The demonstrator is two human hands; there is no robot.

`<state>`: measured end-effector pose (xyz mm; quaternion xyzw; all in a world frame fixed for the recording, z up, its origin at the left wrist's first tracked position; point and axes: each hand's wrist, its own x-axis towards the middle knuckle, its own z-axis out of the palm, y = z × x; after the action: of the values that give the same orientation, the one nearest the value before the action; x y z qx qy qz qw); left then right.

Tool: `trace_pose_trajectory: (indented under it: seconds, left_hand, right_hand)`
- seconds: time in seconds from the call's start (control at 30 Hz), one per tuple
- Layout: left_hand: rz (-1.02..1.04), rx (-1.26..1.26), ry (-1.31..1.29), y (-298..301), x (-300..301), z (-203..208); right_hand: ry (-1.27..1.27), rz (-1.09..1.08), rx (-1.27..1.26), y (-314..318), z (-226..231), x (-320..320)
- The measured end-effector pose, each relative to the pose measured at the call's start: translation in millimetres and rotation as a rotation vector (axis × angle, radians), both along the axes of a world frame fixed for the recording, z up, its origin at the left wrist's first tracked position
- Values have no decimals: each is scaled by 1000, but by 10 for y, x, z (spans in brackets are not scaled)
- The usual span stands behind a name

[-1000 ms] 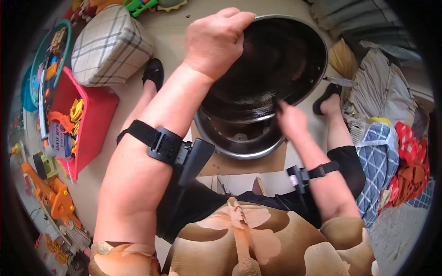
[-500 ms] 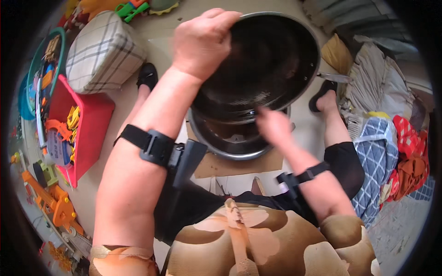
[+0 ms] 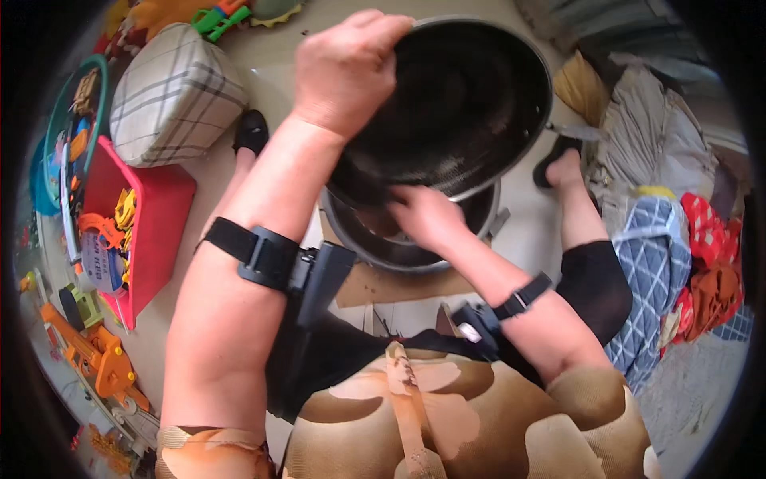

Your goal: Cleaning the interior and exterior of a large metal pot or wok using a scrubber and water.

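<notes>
A black wok [image 3: 467,100] with a metal rim is tilted up in front of me, its dark inside facing me and its handle sticking out to the right. My left hand [image 3: 347,72] is closed around the wok's upper left rim. Down by the lower edge, my right hand [image 3: 427,215] is curled against the wok's inner wall; its blurred fingertips hide whatever they may hold. Below the wok, partly covered by it, stands a round metal pot [image 3: 359,239] on a piece of cardboard [image 3: 363,291].
To the left are a red bin [image 3: 163,235] of toys, a teal basket [image 3: 100,72], a plaid fabric stool [image 3: 175,96] and an orange toy [image 3: 96,351]. Crumpled clothes [image 3: 650,263] lie on the right. My feet are on both sides of the pot.
My right hand has swept left along the wok's lower inside. The wok has shifted very slightly up and left, with my left hand still on its rim.
</notes>
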<state>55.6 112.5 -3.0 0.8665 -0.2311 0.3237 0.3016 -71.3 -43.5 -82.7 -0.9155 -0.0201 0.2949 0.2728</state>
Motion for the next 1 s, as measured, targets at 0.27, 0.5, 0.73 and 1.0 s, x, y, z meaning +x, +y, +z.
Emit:
trace_pose_trajectory:
  seconds: [0.27, 0.5, 0.73, 1.0]
  left_hand:
    - [-15, -26, -75, -30, -34, 109]
    - [-16, -10, -116, 6, 29, 19]
    - [-12, 36, -33, -59, -48, 150]
    - [-28, -27, -27, -18, 32, 17]
  right_hand:
    - [-225, -34, -425, -1234, -37, 450]
    - [-90, 43, 78, 155, 36, 9]
    - [-464, 161, -554, -1383, -29, 634]
    - [-133, 77, 103, 178, 53, 3]
